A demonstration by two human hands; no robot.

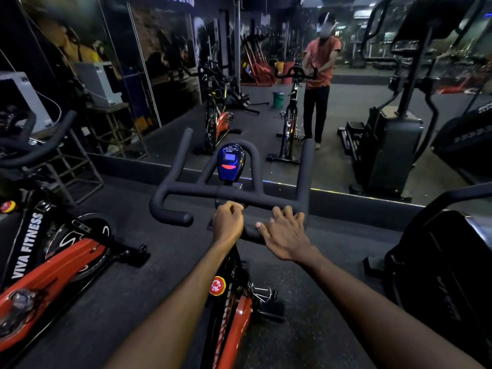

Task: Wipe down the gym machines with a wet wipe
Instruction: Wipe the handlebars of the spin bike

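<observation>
Handlebar of the red spin bike in front of me is mid-wipe, I judge: my left hand curled at its centre, wipe hidden if held, right hand flat on the near grip, next stroke outward along the bar.

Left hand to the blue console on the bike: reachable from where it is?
Probably yes. The left hand sits curled at the middle of the handlebar, and the blue console stands just beyond it between the loop bars, with nothing between them.
</observation>
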